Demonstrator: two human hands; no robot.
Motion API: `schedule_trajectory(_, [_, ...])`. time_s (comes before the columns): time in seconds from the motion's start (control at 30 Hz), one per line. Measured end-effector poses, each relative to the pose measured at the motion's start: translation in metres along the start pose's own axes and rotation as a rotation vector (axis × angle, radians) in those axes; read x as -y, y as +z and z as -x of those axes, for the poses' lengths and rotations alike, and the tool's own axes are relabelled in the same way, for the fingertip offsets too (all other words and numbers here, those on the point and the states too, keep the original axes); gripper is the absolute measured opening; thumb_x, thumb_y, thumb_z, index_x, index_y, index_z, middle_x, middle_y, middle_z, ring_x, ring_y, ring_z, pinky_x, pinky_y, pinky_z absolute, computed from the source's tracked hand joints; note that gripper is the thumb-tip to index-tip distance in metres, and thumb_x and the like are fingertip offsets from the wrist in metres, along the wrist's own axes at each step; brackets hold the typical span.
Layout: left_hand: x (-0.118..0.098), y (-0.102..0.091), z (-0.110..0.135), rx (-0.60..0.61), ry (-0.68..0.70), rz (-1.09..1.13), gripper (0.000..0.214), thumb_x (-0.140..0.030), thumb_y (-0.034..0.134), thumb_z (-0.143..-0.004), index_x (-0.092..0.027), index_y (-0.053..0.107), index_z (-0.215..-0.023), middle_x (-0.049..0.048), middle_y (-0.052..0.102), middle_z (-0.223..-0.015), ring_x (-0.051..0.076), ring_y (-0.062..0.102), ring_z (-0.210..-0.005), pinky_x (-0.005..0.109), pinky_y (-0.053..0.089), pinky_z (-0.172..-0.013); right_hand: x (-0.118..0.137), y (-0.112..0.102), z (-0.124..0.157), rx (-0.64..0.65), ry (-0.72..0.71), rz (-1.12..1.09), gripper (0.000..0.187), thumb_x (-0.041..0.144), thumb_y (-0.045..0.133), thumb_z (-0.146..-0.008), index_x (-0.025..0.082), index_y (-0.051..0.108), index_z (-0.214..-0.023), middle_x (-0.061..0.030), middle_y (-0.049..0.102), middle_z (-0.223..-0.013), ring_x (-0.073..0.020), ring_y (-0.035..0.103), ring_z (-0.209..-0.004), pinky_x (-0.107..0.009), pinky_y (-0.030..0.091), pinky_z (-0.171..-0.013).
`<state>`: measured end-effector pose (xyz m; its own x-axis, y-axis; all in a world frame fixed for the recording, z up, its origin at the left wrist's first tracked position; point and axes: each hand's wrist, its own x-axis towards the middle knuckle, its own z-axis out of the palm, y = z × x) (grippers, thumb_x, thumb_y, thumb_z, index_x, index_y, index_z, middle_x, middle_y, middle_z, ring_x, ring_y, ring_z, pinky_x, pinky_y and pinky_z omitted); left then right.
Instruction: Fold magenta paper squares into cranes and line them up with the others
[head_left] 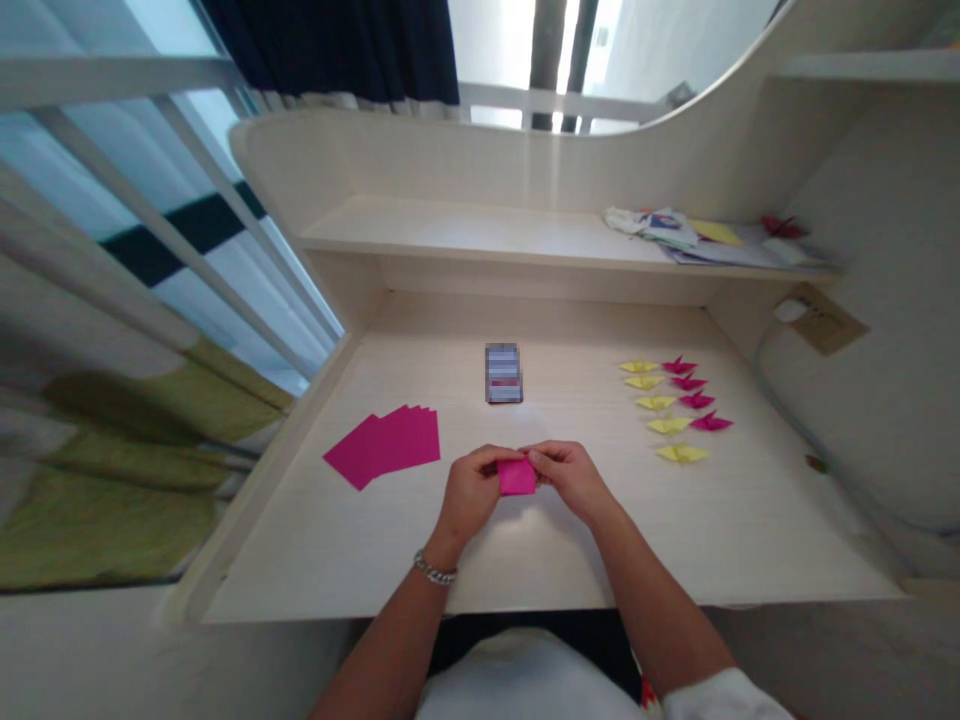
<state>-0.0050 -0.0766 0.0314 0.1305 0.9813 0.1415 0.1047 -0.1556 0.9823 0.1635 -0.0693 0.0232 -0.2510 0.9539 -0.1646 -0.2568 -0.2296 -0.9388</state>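
Observation:
A small folded square of pink origami paper (517,478) is held just above the desk, near its front edge. My left hand (474,488) grips its left side, fingers closed around the edge. On the other side, my right hand (571,476) pinches the upper right corner. Parts of the paper's top edge are covered by my fingers. Left of my hands lies a fanned stack of flat pink paper sheets (390,445). To the right stand folded yellow paper cranes (670,426) in a column, beside a column of pink paper cranes (711,422).
A phone (503,374) lies on the desk (540,555) beyond my hands. The raised shelf (465,228) at the back holds papers (720,243) and a dark red folded piece (783,227). A cable (787,405) runs down the right wall from an outlet. White rails (225,205) border the left.

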Motion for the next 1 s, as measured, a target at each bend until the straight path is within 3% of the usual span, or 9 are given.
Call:
schedule_trajectory(0.17, [-0.001, 0.003, 0.001, -0.03, -0.008, -0.053, 0.022, -0.007, 0.06, -0.07, -0.017, 0.071, -0.085, 0.0037, 0.071, -0.081, 0.016, 0.065, -0.074, 0.027, 0.051, -0.072, 0.002, 0.001, 0.001, 0.042, 0.025, -0.01, 0.03, 0.042, 0.072, -0.071, 0.014, 0.073, -0.08, -0.0022, 0.064, -0.06, -0.0102, 0.053, -0.053, -0.024, 0.041, -0.055])
schedule_trajectory(0.4, [0.0, 0.016, 0.002, -0.157, -0.002, 0.032, 0.017, -0.009, 0.055, -0.075, -0.015, 0.065, -0.088, 0.0033, 0.069, -0.083, 0.015, 0.062, -0.076, 0.025, 0.049, -0.07, 0.001, 0.011, -0.001, -0.087, -0.019, -0.005, 0.028, 0.042, 0.071, -0.07, 0.014, 0.069, -0.073, 0.0002, 0.06, -0.055, -0.0089, 0.05, -0.049, -0.022, 0.039, -0.05])
schedule_trajectory(0.5, [-0.002, 0.015, 0.001, -0.123, -0.031, 0.091, 0.014, -0.017, 0.054, -0.08, -0.014, 0.066, -0.087, 0.0042, 0.068, -0.082, 0.015, 0.062, -0.075, 0.025, 0.049, -0.068, 0.0, 0.011, -0.002, -0.107, 0.008, -0.018, 0.029, 0.043, 0.073, -0.067, 0.014, 0.067, -0.069, 0.0007, 0.06, -0.055, -0.0088, 0.049, -0.048, -0.022, 0.038, -0.049])
schedule_trajectory(0.67, [-0.003, 0.011, 0.0, -0.01, -0.13, 0.246, 0.023, -0.019, 0.058, -0.076, -0.013, 0.067, -0.096, 0.0072, 0.07, -0.091, 0.019, 0.064, -0.086, 0.028, 0.051, -0.073, 0.001, 0.013, 0.0, -0.051, 0.083, -0.099, 0.032, 0.044, 0.075, -0.065, 0.014, 0.063, -0.069, 0.0002, 0.06, -0.056, -0.0106, 0.052, -0.049, -0.024, 0.04, -0.05])
schedule_trajectory(0.77, [0.0, 0.012, 0.0, 0.042, -0.195, 0.301, 0.027, -0.022, 0.057, -0.077, -0.012, 0.067, -0.101, 0.0071, 0.071, -0.086, 0.017, 0.065, -0.074, 0.027, 0.052, -0.066, -0.001, 0.014, -0.001, -0.033, 0.089, -0.076, 0.034, 0.047, 0.072, -0.067, 0.015, 0.062, -0.071, -0.0009, 0.061, -0.056, -0.0131, 0.055, -0.049, -0.026, 0.042, -0.05])
schedule_trajectory(0.87, [0.004, 0.014, 0.0, 0.011, -0.241, 0.25, 0.029, -0.026, 0.055, -0.079, -0.012, 0.066, -0.102, 0.0044, 0.069, -0.071, 0.015, 0.063, -0.058, 0.024, 0.049, -0.054, -0.004, 0.012, -0.004, -0.149, 0.008, 0.081, 0.032, 0.046, 0.071, -0.068, 0.016, 0.062, -0.073, -0.0004, 0.06, -0.058, -0.0129, 0.055, -0.05, -0.024, 0.041, -0.049])
schedule_trajectory(1.0, [0.007, 0.012, 0.001, -0.086, -0.22, 0.026, 0.026, -0.028, 0.055, -0.08, -0.015, 0.068, -0.098, 0.003, 0.069, -0.068, 0.016, 0.064, -0.059, 0.024, 0.047, -0.054, 0.004, 0.012, -0.001, -0.304, -0.195, 0.35, 0.028, 0.044, 0.064, -0.075, 0.016, 0.066, -0.078, -0.0015, 0.063, -0.066, -0.0123, 0.053, -0.055, -0.024, 0.042, -0.052])
